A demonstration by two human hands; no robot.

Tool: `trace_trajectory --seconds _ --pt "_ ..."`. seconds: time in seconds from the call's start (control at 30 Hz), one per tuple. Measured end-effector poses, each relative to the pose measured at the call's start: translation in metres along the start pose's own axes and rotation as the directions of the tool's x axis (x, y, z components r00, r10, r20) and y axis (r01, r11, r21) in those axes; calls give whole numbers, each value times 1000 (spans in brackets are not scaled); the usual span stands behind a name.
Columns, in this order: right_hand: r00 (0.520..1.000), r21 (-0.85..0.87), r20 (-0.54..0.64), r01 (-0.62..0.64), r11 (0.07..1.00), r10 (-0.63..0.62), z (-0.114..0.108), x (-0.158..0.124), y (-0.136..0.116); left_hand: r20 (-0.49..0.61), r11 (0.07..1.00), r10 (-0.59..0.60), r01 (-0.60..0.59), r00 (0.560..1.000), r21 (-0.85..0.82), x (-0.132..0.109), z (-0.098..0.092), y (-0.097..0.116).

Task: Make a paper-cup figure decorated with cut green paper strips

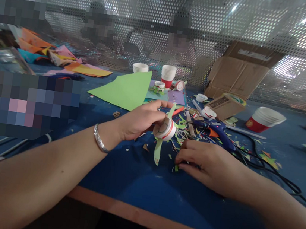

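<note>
My left hand [148, 118] grips a round paper-cup craft [165, 128] by its edge, above the table. The craft is a short white cup piece with a red stripe and drawn lines on its flat face. Green paper strips stick out from it, one upward and one hanging down. My right hand [202, 160] rests low on the blue table [133, 177], to the right of the craft and apart from it. Its fingers are curled and pressed together near a small green paper scrap [176, 168]; whether they pinch anything is hidden.
Paper scraps [181, 135] litter the middle. A blue glue gun [218, 132] with a black cable lies right, near stacked paper cups [266, 120]. A green sheet [128, 88], more cups [168, 75] and finished-looking cup crafts [159, 87] stand behind. Cardboard [239, 75] leans against perforated metal.
</note>
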State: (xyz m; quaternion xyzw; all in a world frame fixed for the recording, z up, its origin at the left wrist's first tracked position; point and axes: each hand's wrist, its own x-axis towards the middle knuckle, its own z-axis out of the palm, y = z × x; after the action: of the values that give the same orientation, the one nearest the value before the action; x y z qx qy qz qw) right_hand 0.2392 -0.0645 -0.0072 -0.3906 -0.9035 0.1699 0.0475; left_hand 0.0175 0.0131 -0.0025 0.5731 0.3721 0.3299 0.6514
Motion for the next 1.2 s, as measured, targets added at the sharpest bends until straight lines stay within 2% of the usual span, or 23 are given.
trace_trajectory --seconds 0.13,0.3,0.57,1.2 --pt "999 41 -36 -7 999 9 0 1 -2 2 1000 -1 1 1000 15 0 0 -1" --pt "988 247 -128 -48 968 81 -6 1 -5 28 999 -1 -1 1000 40 -1 1 0" --pt "955 560 -117 -164 812 273 -11 2 -12 80 999 4 -8 997 52 -3 3 -1" --pt "929 584 -160 -183 791 333 -3 8 -10 80 989 37 -48 996 141 -4 8 -5"
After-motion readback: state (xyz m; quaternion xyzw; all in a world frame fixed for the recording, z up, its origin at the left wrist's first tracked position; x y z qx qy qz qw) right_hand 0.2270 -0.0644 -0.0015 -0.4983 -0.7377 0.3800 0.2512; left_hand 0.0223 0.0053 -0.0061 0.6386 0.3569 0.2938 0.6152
